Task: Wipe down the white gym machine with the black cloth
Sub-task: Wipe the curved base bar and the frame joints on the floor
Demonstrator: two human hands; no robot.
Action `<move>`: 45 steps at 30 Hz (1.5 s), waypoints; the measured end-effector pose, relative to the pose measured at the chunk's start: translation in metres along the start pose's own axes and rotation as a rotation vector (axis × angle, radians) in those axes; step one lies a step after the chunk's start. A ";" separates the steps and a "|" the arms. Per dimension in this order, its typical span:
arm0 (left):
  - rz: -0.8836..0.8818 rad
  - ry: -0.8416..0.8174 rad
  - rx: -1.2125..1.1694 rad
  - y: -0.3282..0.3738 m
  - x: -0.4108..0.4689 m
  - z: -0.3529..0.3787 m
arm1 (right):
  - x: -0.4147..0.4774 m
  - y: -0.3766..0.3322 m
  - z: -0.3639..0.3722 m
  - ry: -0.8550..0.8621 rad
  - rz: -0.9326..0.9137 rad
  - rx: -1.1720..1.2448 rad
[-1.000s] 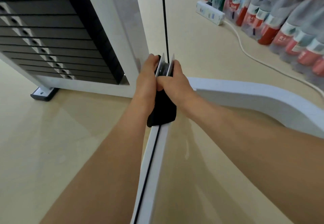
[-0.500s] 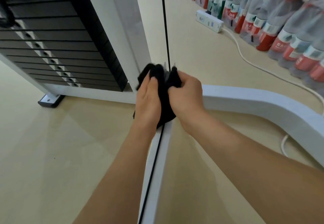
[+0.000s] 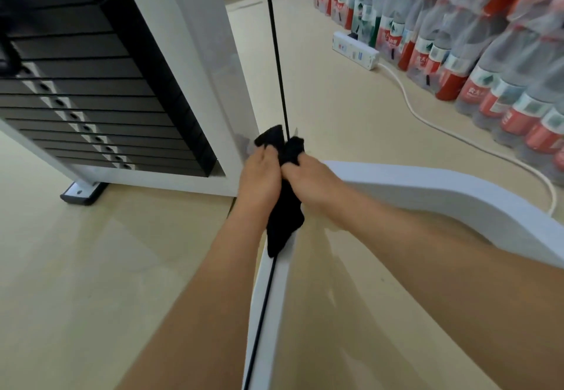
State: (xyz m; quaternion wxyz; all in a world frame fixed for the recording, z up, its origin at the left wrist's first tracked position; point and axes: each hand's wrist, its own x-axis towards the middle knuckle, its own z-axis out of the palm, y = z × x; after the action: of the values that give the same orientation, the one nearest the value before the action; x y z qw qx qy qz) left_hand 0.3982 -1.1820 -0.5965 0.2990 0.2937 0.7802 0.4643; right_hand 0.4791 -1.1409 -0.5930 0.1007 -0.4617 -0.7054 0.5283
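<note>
Wrapped bottle packs [image 3: 457,38] stacked far right. Left hand [image 3: 259,179] and right hand [image 3: 308,179] clench black cloth [image 3: 285,221] over white gym machine [image 3: 427,188].

I'm seeing white Chinese characters on the red labels of the water bottles [image 3: 476,84] stacked along the right, but they're blurring too much for me to read with any certainty. I'm also making out small blue and grey markings on the white power strip [image 3: 355,50], too small to read.
</note>
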 end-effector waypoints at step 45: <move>-0.047 0.085 0.554 -0.134 -0.063 -0.041 | -0.085 0.090 0.060 0.178 -0.292 -0.253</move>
State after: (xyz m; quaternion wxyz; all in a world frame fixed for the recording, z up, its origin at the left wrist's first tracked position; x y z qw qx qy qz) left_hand 0.3843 -1.3042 -0.6892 0.1850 0.3261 0.8959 0.2382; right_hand 0.5375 -1.2434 -0.6644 0.1794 -0.4085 -0.8138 0.3723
